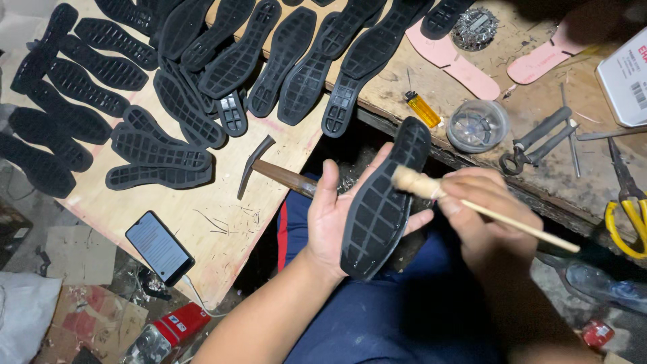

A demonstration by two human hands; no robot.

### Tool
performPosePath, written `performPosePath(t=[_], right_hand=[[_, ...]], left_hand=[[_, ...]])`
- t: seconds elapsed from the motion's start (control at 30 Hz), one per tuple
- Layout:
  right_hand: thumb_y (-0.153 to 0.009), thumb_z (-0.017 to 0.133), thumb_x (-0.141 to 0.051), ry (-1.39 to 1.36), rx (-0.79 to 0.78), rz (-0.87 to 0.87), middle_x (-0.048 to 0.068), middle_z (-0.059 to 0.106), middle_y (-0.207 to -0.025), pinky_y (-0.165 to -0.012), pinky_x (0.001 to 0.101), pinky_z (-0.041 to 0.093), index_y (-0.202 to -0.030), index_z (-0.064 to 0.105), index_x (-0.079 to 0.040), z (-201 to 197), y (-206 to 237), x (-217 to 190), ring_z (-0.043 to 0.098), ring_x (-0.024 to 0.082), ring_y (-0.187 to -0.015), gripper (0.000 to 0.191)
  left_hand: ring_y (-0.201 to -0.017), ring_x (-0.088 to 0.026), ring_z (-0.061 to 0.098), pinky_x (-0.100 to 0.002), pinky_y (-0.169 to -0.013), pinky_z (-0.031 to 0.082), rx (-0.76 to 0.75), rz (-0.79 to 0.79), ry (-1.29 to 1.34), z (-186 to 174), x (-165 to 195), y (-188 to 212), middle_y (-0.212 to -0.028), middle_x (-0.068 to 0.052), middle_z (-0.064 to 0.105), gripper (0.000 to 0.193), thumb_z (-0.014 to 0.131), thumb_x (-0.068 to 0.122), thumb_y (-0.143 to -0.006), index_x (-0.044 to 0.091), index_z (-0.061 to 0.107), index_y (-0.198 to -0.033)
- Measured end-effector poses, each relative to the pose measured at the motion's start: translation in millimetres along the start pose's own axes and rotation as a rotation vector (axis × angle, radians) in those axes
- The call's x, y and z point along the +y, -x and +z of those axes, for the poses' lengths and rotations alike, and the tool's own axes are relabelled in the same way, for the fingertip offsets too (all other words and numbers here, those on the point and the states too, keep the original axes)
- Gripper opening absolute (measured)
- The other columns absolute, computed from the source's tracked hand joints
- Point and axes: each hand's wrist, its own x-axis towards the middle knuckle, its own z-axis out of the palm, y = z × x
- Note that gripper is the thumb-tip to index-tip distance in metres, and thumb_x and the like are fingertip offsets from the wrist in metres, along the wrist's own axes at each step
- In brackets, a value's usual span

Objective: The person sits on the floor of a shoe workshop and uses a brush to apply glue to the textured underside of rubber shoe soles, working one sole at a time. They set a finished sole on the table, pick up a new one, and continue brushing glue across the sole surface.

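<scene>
My left hand (330,216) cradles a black rubber shoe sole (381,202) from underneath, tread side up, over my lap. My right hand (488,219) grips a thin wooden-handled brush (472,205). Its pale bristle end (408,180) rests on the upper part of the sole. The handle sticks out to the right past my fingers.
Many black soles (182,74) cover the wooden board (209,229) at left. A hammer (269,170) and a phone (159,247) lie on it. On the bench at right are pink insoles (458,64), a yellow lighter (423,109), a round clear container (477,125), pincers (536,143) and yellow-handled scissors (627,209).
</scene>
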Motion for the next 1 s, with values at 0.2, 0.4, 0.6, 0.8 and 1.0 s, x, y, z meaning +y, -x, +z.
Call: performPosePath(t=[0.2,0.4,0.6,0.8,1.0], right_hand=[[-0.085,0.079,-0.002,0.178,-0.087,-0.147,0.010,0.073,-0.108,-0.102,0.0423,0.052,-0.107,0.068,-0.006,24,-9,-37,0.068,0.028,-0.105,0.025],[-0.071,0.084,-0.020,0.297,-0.388,-0.279,-0.007,0.071,-0.111,-0.111,0.0540,0.035,-0.101,0.068,-0.022,24,11,-55,0.059,0.024,-0.114,0.035],[-0.073,0.084,-0.023,0.433,-0.407,-0.332,-0.009,0.069,-0.109,-0.109,0.0532,0.036,-0.100,0.067,-0.025,17,24,-43,0.059,0.023,-0.112,0.032],[-0.092,0.077,-0.012,0.404,-0.022,-0.074,-0.002,0.072,-0.115,-0.115,0.0446,0.039,-0.109,0.072,-0.013,6,-5,-32,0.065,0.017,-0.114,0.018],[-0.072,0.079,-0.014,0.521,-0.276,-0.273,0.005,0.076,-0.093,-0.105,0.0558,0.038,-0.087,0.077,-0.010,3,-11,-37,0.067,0.027,-0.097,0.016]], left_hand=[[-0.151,-0.032,0.043,-0.050,-0.126,0.037,-0.077,-0.041,0.069,-1,-5,0,-0.166,-0.016,0.037,0.089,0.039,0.071,-0.109,0.013,0.019,-0.174],[-0.149,-0.033,0.044,-0.054,-0.125,0.036,-0.091,-0.019,0.165,-4,1,2,-0.164,-0.016,0.039,0.088,0.040,0.073,-0.108,0.017,0.020,-0.172],[-0.152,-0.031,0.040,-0.053,-0.127,0.028,-0.035,-0.041,0.051,-4,-1,5,-0.169,-0.014,0.036,0.096,0.040,0.077,-0.105,0.016,0.018,-0.176],[-0.154,-0.032,0.039,-0.061,-0.125,0.031,-0.112,-0.092,0.097,5,-7,11,-0.167,-0.015,0.035,0.090,0.039,0.071,-0.105,0.020,0.011,-0.174],[-0.150,-0.031,0.037,-0.057,-0.120,0.029,-0.036,-0.110,-0.206,13,-2,16,-0.166,-0.014,0.033,0.090,0.042,0.071,-0.102,0.024,0.013,-0.173]])
